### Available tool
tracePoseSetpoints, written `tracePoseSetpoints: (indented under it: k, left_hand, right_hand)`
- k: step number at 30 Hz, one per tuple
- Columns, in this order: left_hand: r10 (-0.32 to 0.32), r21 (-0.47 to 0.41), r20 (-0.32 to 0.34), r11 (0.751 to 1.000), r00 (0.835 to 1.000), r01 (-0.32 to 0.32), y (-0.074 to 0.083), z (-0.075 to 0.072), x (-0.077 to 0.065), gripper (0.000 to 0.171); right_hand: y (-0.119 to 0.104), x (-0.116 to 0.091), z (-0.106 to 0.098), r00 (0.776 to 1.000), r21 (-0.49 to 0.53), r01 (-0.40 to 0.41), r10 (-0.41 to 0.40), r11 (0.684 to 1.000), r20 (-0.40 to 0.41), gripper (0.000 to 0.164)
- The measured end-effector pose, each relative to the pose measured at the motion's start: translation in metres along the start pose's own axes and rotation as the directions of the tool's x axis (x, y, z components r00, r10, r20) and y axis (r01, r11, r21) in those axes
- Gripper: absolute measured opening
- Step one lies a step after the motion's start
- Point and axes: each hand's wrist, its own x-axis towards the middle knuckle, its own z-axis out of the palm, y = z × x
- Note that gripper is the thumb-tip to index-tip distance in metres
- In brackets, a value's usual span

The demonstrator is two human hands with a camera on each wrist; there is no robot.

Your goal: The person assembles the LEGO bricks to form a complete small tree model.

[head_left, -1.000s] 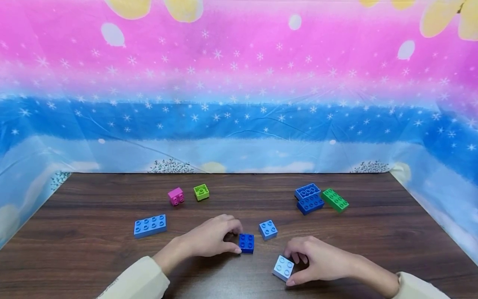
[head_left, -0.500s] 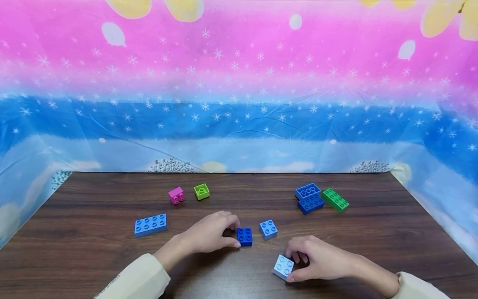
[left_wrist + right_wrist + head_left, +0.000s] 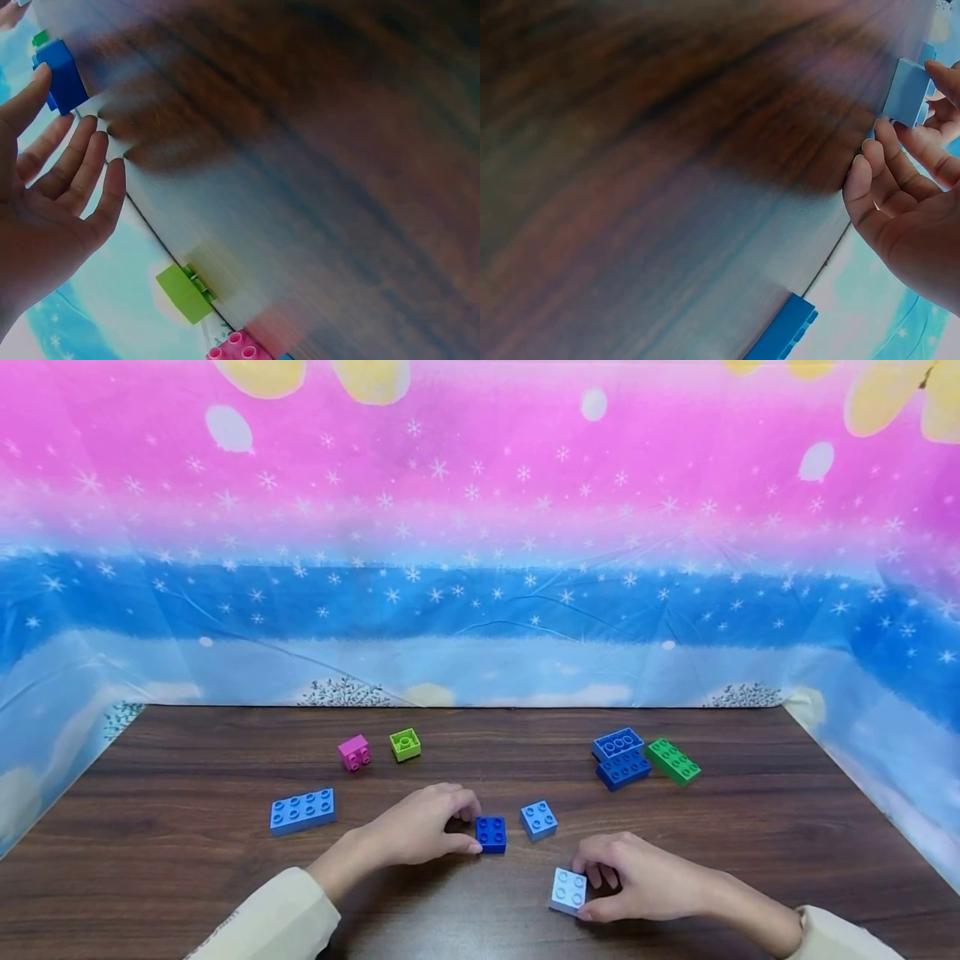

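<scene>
My left hand (image 3: 429,827) pinches a dark blue square four-stud brick (image 3: 491,835) by its left side, thumb at the front and index finger at the back. In the left wrist view that brick (image 3: 64,77) sits between thumb and index, the other fingers spread. My right hand (image 3: 637,878) grips a pale blue four-stud brick (image 3: 568,891) the same way from its right side; the right wrist view shows this brick (image 3: 906,91) between thumb and forefinger. Between and beyond them lies a mid-blue four-stud brick (image 3: 538,820), studs up, touched by neither hand.
A long light blue brick (image 3: 303,812) lies at the left. Behind are a pink brick (image 3: 354,753) on its side and an upturned lime brick (image 3: 405,745). Two long blue bricks (image 3: 624,770) and a green brick (image 3: 673,761) sit at the back right. A printed cloth (image 3: 480,610) backs the table.
My left hand has slid the dark blue brick slightly away from me and to the left. The pale blue brick has turned a little in my right hand, nearly squaring up.
</scene>
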Motion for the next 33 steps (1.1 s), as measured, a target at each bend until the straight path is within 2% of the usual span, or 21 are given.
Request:
tracePoseSetpoints:
  k: [15,23,33]
  left_hand:
    - [-0.008,-0.006,0.007,1.0,1.0,0.008,-0.001,0.0,-0.001,0.024]
    - [-0.018,-0.019,0.02,1.0,1.0,0.018,0.0,-0.001,-0.001,0.023]
    - [-0.013,-0.017,0.017,1.0,1.0,0.013,0.001,-0.001,-0.001,0.022]
  right_hand:
    - [0.0,0.0,-0.001,0.999,-0.016,0.031,-0.032,0.999,-0.013,0.014]
    - [-0.001,0.003,-0.003,0.999,0.011,0.033,-0.033,0.999,0.003,0.011]
    - [-0.006,0.014,-0.01,0.998,-0.046,0.066,-0.067,0.997,-0.016,0.017]
